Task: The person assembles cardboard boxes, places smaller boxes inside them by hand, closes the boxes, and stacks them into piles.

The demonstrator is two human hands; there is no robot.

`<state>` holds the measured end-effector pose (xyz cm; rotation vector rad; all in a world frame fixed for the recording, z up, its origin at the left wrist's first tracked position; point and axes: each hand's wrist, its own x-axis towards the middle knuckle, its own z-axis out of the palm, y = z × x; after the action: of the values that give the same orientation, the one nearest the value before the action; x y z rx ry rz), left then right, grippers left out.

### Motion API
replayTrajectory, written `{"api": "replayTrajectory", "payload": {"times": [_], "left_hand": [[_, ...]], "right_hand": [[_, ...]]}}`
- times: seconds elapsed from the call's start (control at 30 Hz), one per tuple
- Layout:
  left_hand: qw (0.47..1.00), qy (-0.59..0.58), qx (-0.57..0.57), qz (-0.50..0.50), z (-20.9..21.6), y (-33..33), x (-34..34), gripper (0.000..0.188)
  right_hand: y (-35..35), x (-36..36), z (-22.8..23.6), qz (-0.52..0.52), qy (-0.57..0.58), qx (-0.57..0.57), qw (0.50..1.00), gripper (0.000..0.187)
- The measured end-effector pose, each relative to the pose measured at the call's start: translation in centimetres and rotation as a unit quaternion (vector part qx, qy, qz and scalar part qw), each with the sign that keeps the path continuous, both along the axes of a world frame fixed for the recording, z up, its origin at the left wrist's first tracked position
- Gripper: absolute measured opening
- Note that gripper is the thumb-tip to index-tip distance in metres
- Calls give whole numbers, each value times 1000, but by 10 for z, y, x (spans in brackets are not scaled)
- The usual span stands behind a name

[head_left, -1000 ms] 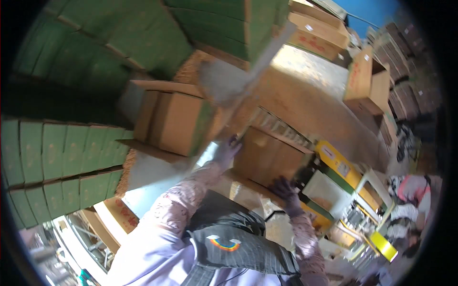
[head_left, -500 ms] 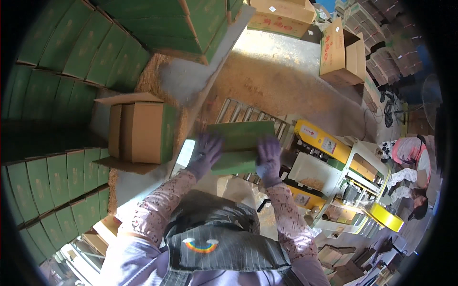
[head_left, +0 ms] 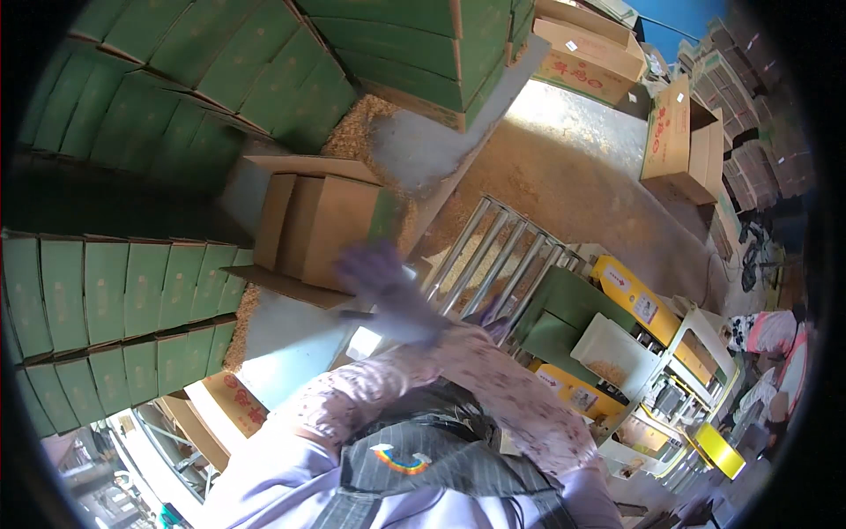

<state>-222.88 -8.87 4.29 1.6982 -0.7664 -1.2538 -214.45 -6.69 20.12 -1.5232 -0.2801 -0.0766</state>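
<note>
My right hand (head_left: pixel 383 280), in a purple glove and smeared by motion, reaches across to the left over my left forearm. Its fingers look spread, with nothing visible in them. They overlap the near right side of an open carton (head_left: pixel 339 231), brown inside and green outside; whether they touch it I cannot tell. Beyond my right forearm, only a bit of my left hand (head_left: pixel 490 323) shows, near the rollers and the green carton (head_left: pixel 557 304). That carton sits at the mouth of the yellow and white machine (head_left: pixel 630 291). Patterned sleeves cover both forearms.
A metal roller conveyor (head_left: pixel 489 251) leads to the machine. Stacked green cartons (head_left: pixel 115 291) fill the left side, with more (head_left: pixel 414 53) at the back. Open brown cartons (head_left: pixel 586 57) stand far off. A person in pink (head_left: pixel 767 335) is at the far right.
Both hands have left the green carton's sides, and it now sits farther right, at the machine. My right hand has swung left towards the open carton. The view has turned left.
</note>
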Motion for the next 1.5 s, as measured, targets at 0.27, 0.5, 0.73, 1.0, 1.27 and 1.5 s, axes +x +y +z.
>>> {"api": "replayTrajectory", "payload": {"times": [0.27,0.5,0.73,1.0,1.27,1.5], "left_hand": [[965,-25,221,-137,-1,214,50,34],[958,-31,192,209,97,96,107,31],[901,-308,72,-298,89,9,106,29],[804,-591,32,-60,72,14,100,58],[990,21,34,139,-32,-4,44,46],[211,-947,237,-41,3,-26,15,59]], "right_hand": [[-84,-55,-15,68,-125,-464,875,40],[-172,-249,-76,-116,83,-524,840,33],[-176,-225,-121,-445,237,-147,851,85],[-188,-165,-87,-452,163,-533,696,85],[-188,-200,-96,-342,177,-482,787,61],[-141,-110,-28,-301,64,-429,850,53]]}}
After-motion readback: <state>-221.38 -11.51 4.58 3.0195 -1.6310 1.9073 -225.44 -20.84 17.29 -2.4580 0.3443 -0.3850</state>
